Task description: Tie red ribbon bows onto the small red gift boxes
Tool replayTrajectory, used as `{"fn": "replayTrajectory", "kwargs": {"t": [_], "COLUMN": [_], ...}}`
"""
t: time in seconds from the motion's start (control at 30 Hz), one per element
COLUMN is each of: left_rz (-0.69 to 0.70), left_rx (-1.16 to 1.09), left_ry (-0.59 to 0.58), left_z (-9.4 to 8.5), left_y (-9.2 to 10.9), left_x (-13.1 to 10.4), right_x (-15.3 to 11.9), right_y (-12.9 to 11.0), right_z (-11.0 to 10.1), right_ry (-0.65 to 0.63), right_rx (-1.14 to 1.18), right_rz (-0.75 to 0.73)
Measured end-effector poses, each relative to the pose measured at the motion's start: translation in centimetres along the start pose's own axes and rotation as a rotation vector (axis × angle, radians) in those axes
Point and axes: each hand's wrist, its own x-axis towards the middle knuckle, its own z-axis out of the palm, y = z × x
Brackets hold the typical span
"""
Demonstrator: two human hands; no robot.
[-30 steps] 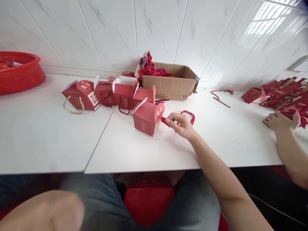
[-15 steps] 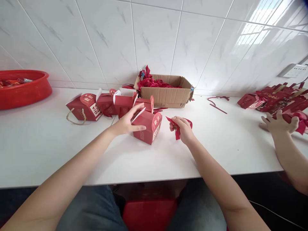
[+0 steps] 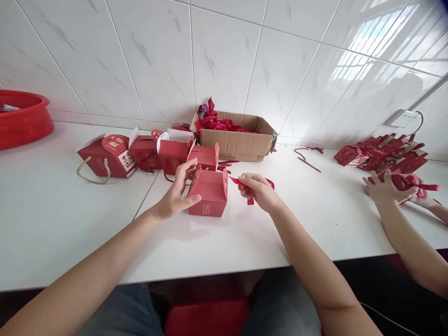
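Observation:
A small red gift box (image 3: 207, 198) stands upright in front of me, its plain side with a small printed label facing me and its rounded end flaps raised. My left hand (image 3: 178, 193) grips it at the left end, thumb along the front and fingers behind the flap. Just to the right of the box, my right hand (image 3: 257, 189) is closed on a red ribbon (image 3: 250, 201). One ribbon end points out from the fingertips towards the box's right flap, and the rest hangs below and behind the hand.
Several red boxes (image 3: 145, 151) stand behind to the left, one with a rope handle. At the wall is a cardboard box (image 3: 231, 143) of red ribbons; a red basin (image 3: 28, 123) stands far left. Right lie loose cords (image 3: 308, 158), finished boxes (image 3: 388, 154) and a co-worker's hands (image 3: 390, 186).
The gift box has been turned so its plain side faces me instead of its corner. My right hand with the ribbon has come nearer to it. The view has shifted slightly.

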Motion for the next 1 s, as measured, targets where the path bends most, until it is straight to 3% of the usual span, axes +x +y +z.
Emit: {"fn": "replayTrajectory", "kwargs": {"t": [0.1, 0.2, 0.33, 0.6, 1.0], "left_rz": [0.098, 0.116, 0.059, 0.022, 0.005], "left_rx": [0.049, 0.075, -0.006, -0.161, -0.171], "left_ry": [0.1, 0.133, 0.094, 0.007, 0.022], "left_z": [0.4, 0.7, 1.0, 1.8, 2.1], "left_y": [-0.6, -1.0, -1.2, -0.7, -0.6], "left_x": [0.0, -0.1, -0.4, -0.4, -0.3], "right_x": [0.9, 1.4, 0.9, -0.2, -0.7], "right_y": [-1.1, -1.1, 0.2, 0.5, 0.4], "right_z": [0.0, 0.2, 0.5, 1.2, 1.6], "right_ry": [0.002, 0.061, 0.105, 0.113, 0.123], "right_rx": [-0.055, 0.065, 0.187, 0.165, 0.092], "right_rz": [-0.038, -0.093, -0.087, -0.072, -0.087]}}
